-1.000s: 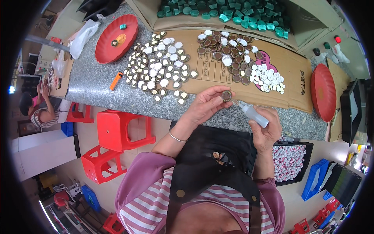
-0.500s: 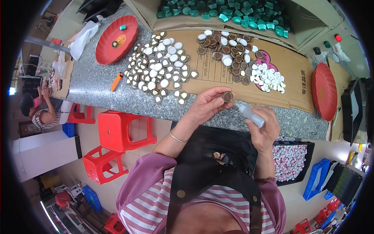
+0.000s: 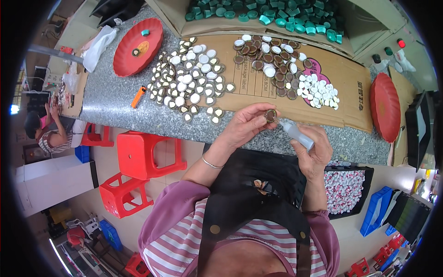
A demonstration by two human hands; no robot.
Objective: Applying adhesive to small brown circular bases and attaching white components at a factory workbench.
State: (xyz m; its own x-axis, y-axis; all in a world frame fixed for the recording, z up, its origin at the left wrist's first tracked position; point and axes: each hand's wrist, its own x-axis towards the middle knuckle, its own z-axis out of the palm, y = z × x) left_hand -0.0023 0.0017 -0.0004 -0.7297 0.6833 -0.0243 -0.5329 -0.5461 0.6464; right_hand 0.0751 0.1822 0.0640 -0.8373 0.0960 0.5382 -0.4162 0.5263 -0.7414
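Observation:
Between thumb and fingers, my left hand pinches a small round brown piece with a ridged rim. My right hand is wrapped round a translucent squeeze bottle, tilted so its thin nozzle points at the brown piece. Whether the tip touches it I cannot tell. Beyond my hands lie a pile of similar brown pieces and white discs and a heap of small white pieces. To the left spreads a larger group of rimmed pieces with pale centres.
Flat cardboard covers part of the granite counter. Red scalloped trays stand left and right. An orange lighter-like object lies at left. Green cups fill the back shelf. Red stools stand below; another person sits far left.
Hardly anything differs. The brown piece in my left hand has turned slightly, and both hands stay in nearly the same place with the bottle close to it.

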